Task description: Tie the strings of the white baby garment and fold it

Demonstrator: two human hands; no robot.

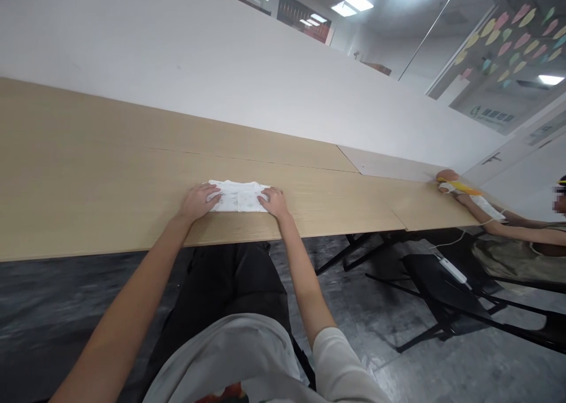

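A folded white cloth (239, 197) with a faint grey print lies flat on the wooden table, close to its front edge. It has a vertical crease near the middle and a slightly wavy far edge. My left hand (198, 201) rests on its left end, fingers stretched across the fabric and thumb apart. On the opposite end lies my right hand (274, 201), its thumb on the cloth and the fingers extended along the far corner. Both palms face down. What kind of cloth item this is cannot be made out.
The long light-wood table (110, 155) runs along a white wall (177, 67) topped with glass. At far right, another person's arm (508, 229) reaches over the table near yellow and white items (464, 188). A black folding chair (446, 291) bears a white power strip (453, 270).
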